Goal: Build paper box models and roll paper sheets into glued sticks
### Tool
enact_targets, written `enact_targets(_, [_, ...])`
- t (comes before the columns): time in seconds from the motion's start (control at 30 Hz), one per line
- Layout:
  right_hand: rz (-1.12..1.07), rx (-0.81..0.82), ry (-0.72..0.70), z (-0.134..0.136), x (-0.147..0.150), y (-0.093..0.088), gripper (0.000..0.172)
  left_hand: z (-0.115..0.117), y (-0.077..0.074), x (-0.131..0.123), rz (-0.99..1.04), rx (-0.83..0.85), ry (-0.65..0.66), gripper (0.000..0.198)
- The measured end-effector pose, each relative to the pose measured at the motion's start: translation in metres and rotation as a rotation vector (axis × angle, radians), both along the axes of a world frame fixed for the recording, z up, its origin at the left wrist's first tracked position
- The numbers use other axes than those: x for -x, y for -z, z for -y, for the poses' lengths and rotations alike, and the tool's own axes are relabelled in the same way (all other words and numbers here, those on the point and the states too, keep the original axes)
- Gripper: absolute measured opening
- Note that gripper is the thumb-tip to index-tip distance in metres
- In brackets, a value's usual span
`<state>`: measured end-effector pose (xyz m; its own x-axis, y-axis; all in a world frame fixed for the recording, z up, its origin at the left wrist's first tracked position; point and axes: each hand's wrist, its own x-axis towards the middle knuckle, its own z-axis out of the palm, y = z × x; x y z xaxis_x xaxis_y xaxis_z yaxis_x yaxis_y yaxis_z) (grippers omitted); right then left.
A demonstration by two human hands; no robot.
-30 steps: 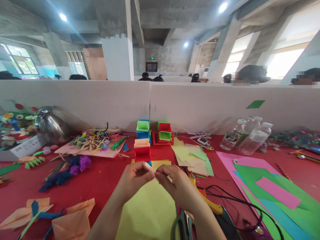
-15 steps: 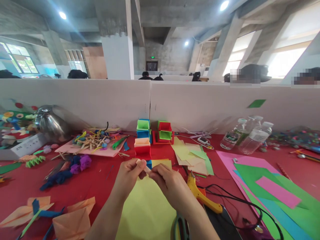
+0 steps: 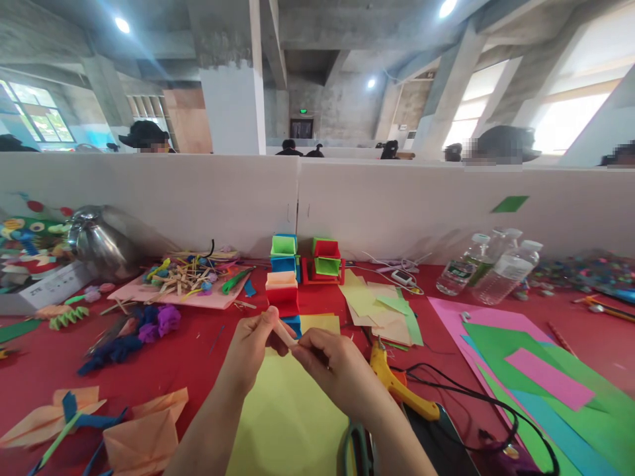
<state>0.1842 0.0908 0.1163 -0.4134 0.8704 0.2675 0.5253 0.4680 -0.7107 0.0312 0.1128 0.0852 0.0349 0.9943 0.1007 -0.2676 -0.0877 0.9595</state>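
A narrow, pale peach strip of what looks like folded paper point(image 3: 284, 334) is stretched between my two hands. My left hand point(image 3: 249, 347) pinches its upper left end, thumb on top. The fingers of my right hand point(image 3: 331, 363) close on its lower right end and hide it. Beneath both hands lies a sheet of yellow paper point(image 3: 288, 416). Just beyond them stand small folded paper boxes: a red and peach one point(image 3: 284, 297), a green and blue one point(image 3: 284, 254), and a red and green one point(image 3: 327, 258).
A yellow glue gun point(image 3: 397, 387) with a black cable lies right of my right hand, near scissors point(image 3: 357, 449) and a dark phone-like slab point(image 3: 441, 436). Coloured sheets point(image 3: 550, 370) and plastic bottles point(image 3: 506, 274) are at right. Folded peach paper point(image 3: 141, 430) and a steel jug point(image 3: 102, 244) are left.
My left fingertips have shifted slightly up and left, so more of the strip shows between the hands. My right hand stays nearly in place. Behind the partition, a person's head has risen at left.
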Motion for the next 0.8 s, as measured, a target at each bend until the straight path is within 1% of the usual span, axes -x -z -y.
enact_targets(0.1, [-0.054,0.048,0.025,-0.001,0.0,0.001,0.029,0.001,-0.001,0.003,-0.091,-0.05,0.053,0.041])
enact_targets(0.17, [-0.085,0.08,0.055,-0.002,-0.001,0.004,0.032,0.002,-0.003,0.002,-0.135,-0.083,0.107,0.031])
enact_targets(0.23, [-0.111,0.102,0.069,-0.005,-0.001,0.006,0.033,0.003,-0.004,0.001,-0.154,-0.106,0.129,0.024])
enact_targets(0.3, [-0.149,0.138,0.06,-0.007,-0.002,0.009,0.032,0.003,-0.004,0.0,-0.149,-0.121,0.086,0.023])
enact_targets(0.43, [-0.187,0.273,0.029,-0.011,-0.008,0.013,0.029,-0.002,-0.002,0.003,-0.097,-0.082,-0.11,0.024])
enact_targets(0.47, [-0.177,0.289,0.031,-0.012,-0.01,0.014,0.029,-0.003,-0.001,0.004,-0.083,-0.064,-0.13,0.025])
enact_targets(0.5, [-0.165,0.292,0.036,-0.013,-0.012,0.014,0.029,-0.003,-0.001,0.005,-0.071,-0.045,-0.115,0.025])
enact_targets(0.6, [-0.148,0.263,0.043,-0.014,-0.015,0.014,0.03,-0.003,-0.001,0.003,-0.059,0.005,0.021,0.025])
enact_targets(0.63, [-0.15,0.252,0.036,-0.014,-0.015,0.014,0.03,-0.003,-0.001,0.002,-0.055,0.011,0.046,0.024])
enact_targets(0.73, [-0.148,0.195,0.026,-0.013,-0.012,0.012,0.028,-0.001,-0.002,-0.001,-0.026,0.01,0.042,0.02])
enact_targets(0.8, [-0.12,0.162,0.036,-0.012,-0.01,0.011,0.029,0.0,-0.002,-0.001,-0.001,0.011,0.056,0.023])
